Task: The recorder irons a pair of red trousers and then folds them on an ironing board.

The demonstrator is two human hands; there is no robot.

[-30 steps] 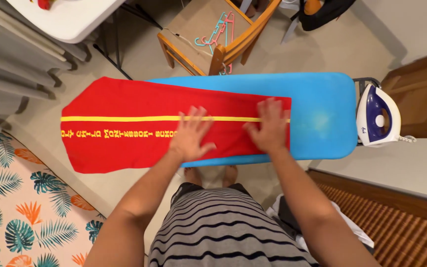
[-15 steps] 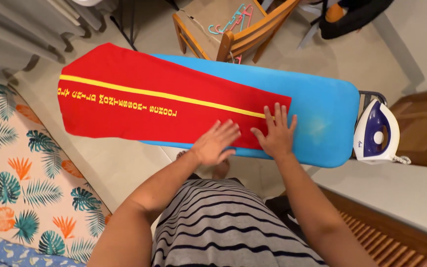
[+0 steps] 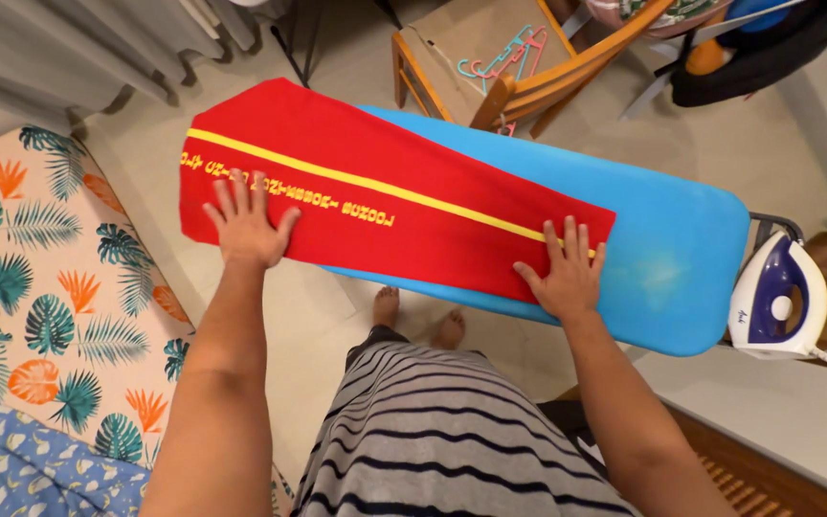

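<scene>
Left hand (image 3: pixel 246 226): spread wide and flat, palm down, pressing on the far left end of the red cloth, beside the yellow lettering; grips nothing.
Right hand (image 3: pixel 567 274): also wide open, fingers fanned, flat on the right end of the cloth, near its edge; fingertips just reaching the yellow stripe.
Red cloth (image 3: pixel 366 215): long, laid lengthwise over the ironing board, yellow stripe running along it, row of yellow letters below the stripe; left end overhanging the narrow tip of the board.
Ironing board (image 3: pixel 672 258): blue cover, bare at its right end past the cloth.
Iron (image 3: pixel 777 302): white and dark blue, resting at the right end of the board, well apart from both hands.
Chair (image 3: pixel 519 81): wooden, behind the board, with pastel hangers on the seat.
Floor mat (image 3: pixel 40 287): leaf pattern, to the left, under the cloth's overhanging end.
</scene>
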